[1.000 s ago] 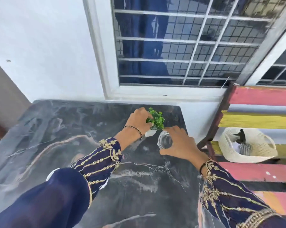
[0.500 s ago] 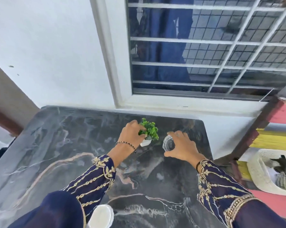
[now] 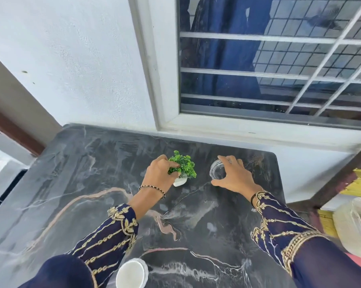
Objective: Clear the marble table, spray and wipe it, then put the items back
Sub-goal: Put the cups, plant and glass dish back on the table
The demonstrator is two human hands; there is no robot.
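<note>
Grips with left hand [image 3: 158, 175] a small green leafy plant in a white pot [image 3: 182, 168], fingers curled into the foliage. Clasps with right hand [image 3: 235, 177] a clear round glass [image 3: 217, 172], fingers wrapped round its rim. Has both standing apart on the dark veined marble table [image 3: 92, 173], toward its far edge.

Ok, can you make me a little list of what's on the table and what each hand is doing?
table: dark marble table with pale veins
left: left hand curled round the green plant, just above its white pot
right: right hand holds the clear glass from above
spacing: plant and glass side by side, apart
near edge: white cup, untouched
behind: window with bars
</note>
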